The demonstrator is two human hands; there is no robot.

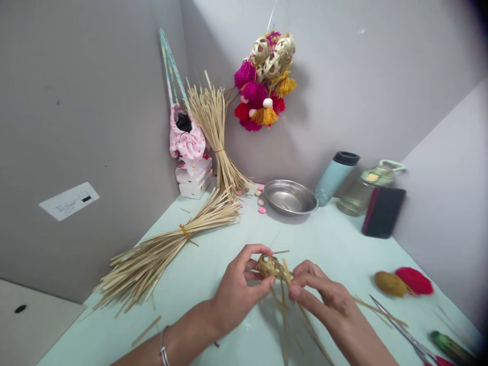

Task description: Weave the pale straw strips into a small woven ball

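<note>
A small woven straw ball (267,265) with several loose strips trailing down from it is held over the pale green table (335,244). My left hand (238,290) pinches the ball between thumb and fingers. Just to its right, my right hand (324,297) grips the trailing straw strips (284,300) with closed fingers.
A tied bundle of straw strips (168,246) lies at the left, another (215,132) leans in the corner. A steel bowl (290,197), tumbler (335,177), glass jar (366,190) and phone (383,211) stand at the back. Yarn pom-poms (402,282) and scissors (404,333) lie right.
</note>
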